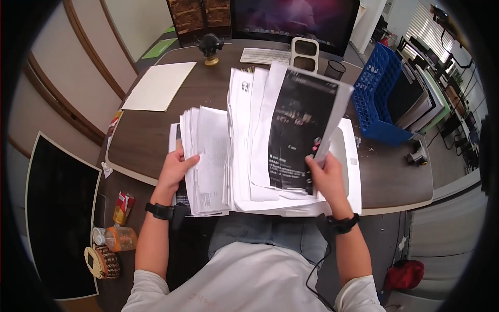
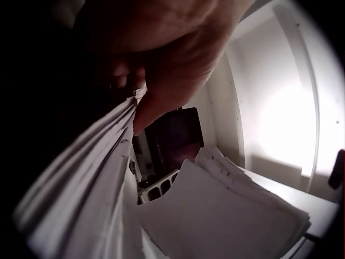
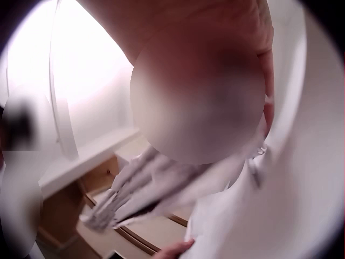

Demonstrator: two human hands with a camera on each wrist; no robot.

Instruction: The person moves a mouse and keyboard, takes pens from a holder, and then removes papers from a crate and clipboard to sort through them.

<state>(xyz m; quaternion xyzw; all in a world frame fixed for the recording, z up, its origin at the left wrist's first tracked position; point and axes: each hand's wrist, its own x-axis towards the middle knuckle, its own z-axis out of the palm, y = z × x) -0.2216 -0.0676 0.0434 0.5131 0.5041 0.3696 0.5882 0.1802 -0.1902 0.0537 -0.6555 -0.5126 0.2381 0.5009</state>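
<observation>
The left hand (image 1: 178,169) pinches a thick bundle of white sheets (image 1: 210,151), thumb on the front and fingers behind; in the left wrist view the bundle (image 2: 89,178) fans downward from that hand (image 2: 178,59). The right hand (image 1: 328,179) grips a sheet with a black printed picture (image 1: 301,130), its thumb on the front, at the right of a larger paper stack (image 1: 241,135). White paper (image 3: 215,221) also shows below the right hand (image 3: 205,32) in the right wrist view, which is partly blurred. A white tray (image 1: 353,179) lies beneath the papers.
Behind the papers stand a monitor (image 1: 296,23), keyboard (image 1: 265,55), white three-part holder (image 1: 304,49), mesh cup (image 1: 335,69) and black figurine (image 1: 210,47). A blue file basket (image 1: 382,122) is at right, blank paper (image 1: 158,86) at left. A bottle (image 1: 122,238) lies lower left.
</observation>
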